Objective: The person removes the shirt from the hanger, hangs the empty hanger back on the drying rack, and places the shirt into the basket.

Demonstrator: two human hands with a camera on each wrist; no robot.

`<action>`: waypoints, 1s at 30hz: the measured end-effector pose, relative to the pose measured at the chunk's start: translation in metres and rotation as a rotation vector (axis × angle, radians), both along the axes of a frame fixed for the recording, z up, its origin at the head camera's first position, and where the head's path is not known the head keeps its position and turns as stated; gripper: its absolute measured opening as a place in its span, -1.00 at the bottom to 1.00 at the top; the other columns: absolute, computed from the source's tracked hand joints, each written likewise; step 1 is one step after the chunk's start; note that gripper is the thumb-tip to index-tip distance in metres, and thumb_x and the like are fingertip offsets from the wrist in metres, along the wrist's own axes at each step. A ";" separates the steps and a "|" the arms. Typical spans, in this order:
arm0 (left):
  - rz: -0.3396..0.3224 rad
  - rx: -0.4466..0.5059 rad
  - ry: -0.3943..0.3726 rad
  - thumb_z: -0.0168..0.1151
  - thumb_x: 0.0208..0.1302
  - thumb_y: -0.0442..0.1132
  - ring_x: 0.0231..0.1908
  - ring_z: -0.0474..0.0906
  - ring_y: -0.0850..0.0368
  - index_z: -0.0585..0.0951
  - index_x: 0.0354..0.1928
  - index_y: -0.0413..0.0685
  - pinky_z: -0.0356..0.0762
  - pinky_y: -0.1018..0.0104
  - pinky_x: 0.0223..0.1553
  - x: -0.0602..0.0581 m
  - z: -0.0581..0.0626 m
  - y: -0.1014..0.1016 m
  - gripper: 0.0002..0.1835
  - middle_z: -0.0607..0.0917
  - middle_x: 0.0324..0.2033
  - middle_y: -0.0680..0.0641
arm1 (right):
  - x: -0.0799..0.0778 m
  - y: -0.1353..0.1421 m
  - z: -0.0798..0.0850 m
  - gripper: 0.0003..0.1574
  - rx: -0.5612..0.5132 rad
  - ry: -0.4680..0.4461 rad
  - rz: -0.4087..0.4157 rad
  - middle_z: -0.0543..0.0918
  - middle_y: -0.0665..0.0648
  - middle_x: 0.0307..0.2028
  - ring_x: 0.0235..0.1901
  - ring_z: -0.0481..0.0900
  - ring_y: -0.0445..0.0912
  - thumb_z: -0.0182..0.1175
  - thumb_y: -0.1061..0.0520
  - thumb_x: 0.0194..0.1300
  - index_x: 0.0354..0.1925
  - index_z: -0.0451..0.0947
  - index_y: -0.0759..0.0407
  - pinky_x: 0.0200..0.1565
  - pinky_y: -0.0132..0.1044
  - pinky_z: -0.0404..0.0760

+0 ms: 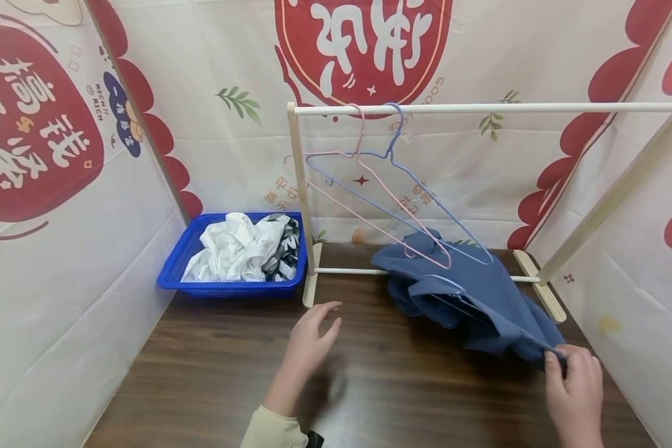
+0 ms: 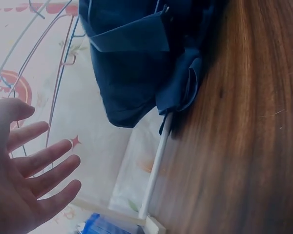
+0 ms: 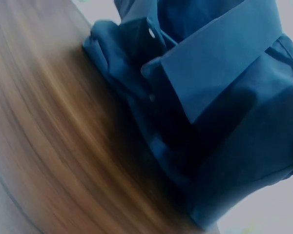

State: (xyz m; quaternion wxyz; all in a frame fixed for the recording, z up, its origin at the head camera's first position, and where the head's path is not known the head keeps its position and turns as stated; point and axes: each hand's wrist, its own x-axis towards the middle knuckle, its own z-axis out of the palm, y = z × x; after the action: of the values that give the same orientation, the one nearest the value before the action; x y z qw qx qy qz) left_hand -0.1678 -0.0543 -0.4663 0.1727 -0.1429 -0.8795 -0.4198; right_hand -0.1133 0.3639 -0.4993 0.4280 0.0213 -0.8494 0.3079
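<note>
A dark blue collared shirt lies crumpled on the table below the rack, partly over its lower bar. At its lower right end, my right hand pinches the cloth between thumb and fingers. Buttons and the wide collar show in the right wrist view. A light blue hanger pokes out at the collar; the rest of it is hidden in the cloth. My left hand hovers over the table left of the shirt, holding nothing, its fingers spread in the left wrist view.
On the wooden rack's top rail hang a pink hanger and a blue hanger, both bare, reaching down in front of the shirt. A blue basket at the left holds white and black-patterned clothes. Printed cloth walls enclose the table.
</note>
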 end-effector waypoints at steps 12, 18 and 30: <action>0.023 0.154 -0.081 0.30 0.25 -0.25 0.04 0.56 -0.03 0.56 0.17 -0.06 0.45 0.01 0.09 0.009 -0.009 -0.003 -0.58 0.64 0.00 -0.06 | -0.001 -0.035 0.001 -0.91 -0.018 0.083 0.035 0.45 0.31 -0.43 -0.31 0.23 -0.21 0.14 0.42 0.15 -0.42 0.41 0.49 -0.17 -0.29 0.10; 0.044 0.153 -0.041 0.38 0.17 -0.23 0.17 0.44 -0.07 0.47 0.28 -0.04 0.37 -0.05 0.16 0.009 -0.009 -0.005 -0.40 0.55 0.15 -0.08 | -0.001 -0.052 0.005 -0.93 -0.013 0.085 0.073 0.46 0.26 -0.42 -0.30 0.24 -0.24 0.15 0.44 0.11 -0.43 0.43 0.47 -0.18 -0.29 0.11; 0.035 0.121 0.032 0.55 -0.02 -0.15 0.38 0.10 -0.21 0.24 0.44 0.04 0.18 -0.24 0.24 0.006 -0.007 -0.009 -0.03 0.20 0.42 -0.15 | -0.012 -0.084 0.016 -0.88 -0.049 0.185 0.218 0.47 0.23 -0.47 -0.34 0.30 -0.21 0.16 0.42 0.14 -0.49 0.42 0.40 -0.19 -0.29 0.15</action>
State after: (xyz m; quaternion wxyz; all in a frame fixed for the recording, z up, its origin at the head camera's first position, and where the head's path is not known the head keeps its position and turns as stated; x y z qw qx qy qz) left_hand -0.1614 -0.0628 -0.4737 0.2024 -0.1233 -0.8521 -0.4667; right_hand -0.1255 0.2797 -0.4834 0.4686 0.1313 -0.7913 0.3701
